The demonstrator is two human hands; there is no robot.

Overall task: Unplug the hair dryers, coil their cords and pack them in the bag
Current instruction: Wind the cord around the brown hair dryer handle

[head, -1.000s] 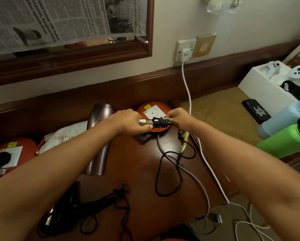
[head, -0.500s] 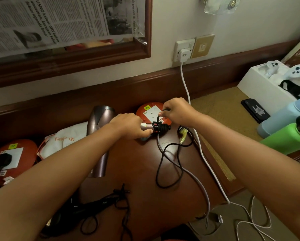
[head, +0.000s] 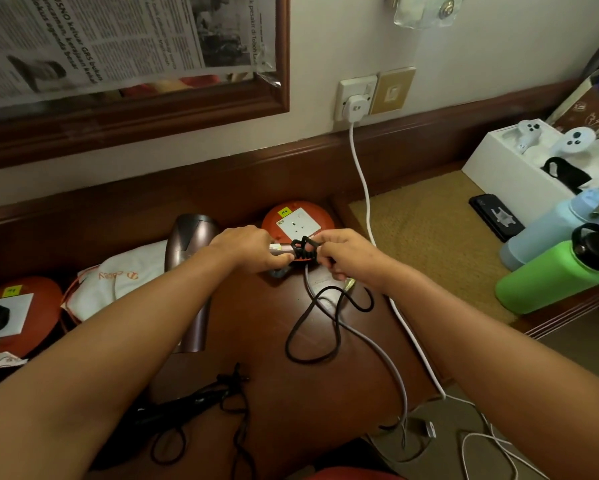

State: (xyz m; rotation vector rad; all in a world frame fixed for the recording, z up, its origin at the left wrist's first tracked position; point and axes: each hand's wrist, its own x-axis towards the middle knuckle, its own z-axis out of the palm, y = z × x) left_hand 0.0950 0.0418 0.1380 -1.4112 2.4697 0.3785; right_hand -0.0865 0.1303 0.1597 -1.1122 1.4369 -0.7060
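From the head view, we judge the wraps could slip off the handle if tension drops, since much black cord [head: 320,327] lies loose on the table [head: 291,410]. Our left hand [head: 248,249] grips the brown hair dryer [head: 190,268] handle; our right hand [head: 346,254] pinches the cord just beside it.

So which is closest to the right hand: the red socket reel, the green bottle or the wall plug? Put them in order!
From the right hand:
1. Red socket reel, just behind it on the table.
2. Wall plug, up on the wall.
3. Green bottle, far off to the right.
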